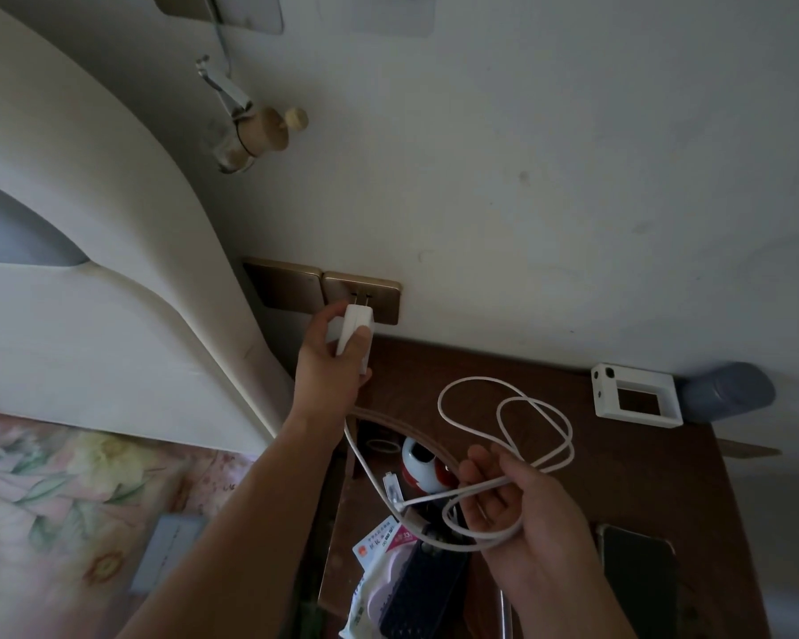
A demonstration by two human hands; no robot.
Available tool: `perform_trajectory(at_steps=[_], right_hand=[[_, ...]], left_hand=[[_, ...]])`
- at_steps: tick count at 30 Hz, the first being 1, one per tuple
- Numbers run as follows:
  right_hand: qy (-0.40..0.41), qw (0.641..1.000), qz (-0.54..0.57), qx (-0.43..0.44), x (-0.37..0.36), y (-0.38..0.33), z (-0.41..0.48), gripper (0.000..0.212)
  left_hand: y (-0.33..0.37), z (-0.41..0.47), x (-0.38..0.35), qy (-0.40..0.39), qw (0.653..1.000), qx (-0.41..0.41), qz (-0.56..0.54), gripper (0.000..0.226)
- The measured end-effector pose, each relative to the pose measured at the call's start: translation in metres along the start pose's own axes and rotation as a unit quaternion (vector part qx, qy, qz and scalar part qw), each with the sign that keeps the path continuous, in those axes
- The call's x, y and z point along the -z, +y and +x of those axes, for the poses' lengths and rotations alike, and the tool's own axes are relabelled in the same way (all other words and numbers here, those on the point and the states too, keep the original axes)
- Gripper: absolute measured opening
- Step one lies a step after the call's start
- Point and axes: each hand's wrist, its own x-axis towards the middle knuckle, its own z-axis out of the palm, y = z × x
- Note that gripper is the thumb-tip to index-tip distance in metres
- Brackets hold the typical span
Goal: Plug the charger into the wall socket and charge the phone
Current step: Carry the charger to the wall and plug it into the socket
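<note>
Work area: dark wood nightstand (619, 458), rear edge against the white wall (573, 177), left edge close beside the padded headboard (111, 269); narrow gap between the two. Wall socket (379, 299), gold plate, sits just above the nightstand's rear-left corner, w/ a second gold plate (282, 283) touching its left side, next to the headboard edge. Open room: bare wood between socket and the white frame-shaped box (637, 396) at rear right; front-left of the top is cluttered w/ a red-and-white ball-shaped item (420, 463) and packets. Phone (640, 578) lies flat, screen dark, at the front right edge of the top, just right of the right hand, not touching it. Left hand (328, 362) is clamped on the white charger (358, 329), thumb on the near face, fingers wrapped on the far side; arm extended fwd from lower left, wrist roughly straight. Charger prongs point at the socket slots, right at the plate; whether they are inserted cannot be told. Right hand (527, 523) is palm-up, fingers loosely curled round loops of the white cable (503, 408), held above the nightstand centre. Cable runs from the charger down past the left wrist to the right hand; its free connector (392, 488) hangs left of the right palm. Hands well apart.
</note>
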Motion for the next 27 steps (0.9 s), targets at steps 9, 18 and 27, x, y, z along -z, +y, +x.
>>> perform_trajectory(at_steps=[9, 18, 27], right_hand=[[0.001, 1.0, -0.008, 0.006, 0.0, -0.001, 0.002, 0.014], [-0.003, 1.0, -0.005, 0.009, 0.0, -0.003, 0.007, 0.012], [-0.011, 1.0, -0.004, 0.017, 0.003, -0.002, 0.012, 0.014]], left_hand=[[0.001, 0.002, -0.002, 0.018, 1.0, -0.009, 0.002, 0.032], [0.003, 0.006, -0.009, 0.059, 0.998, 0.024, -0.02, 0.031], [0.004, 0.007, -0.01, 0.073, 0.996, 0.045, -0.039, 0.029]])
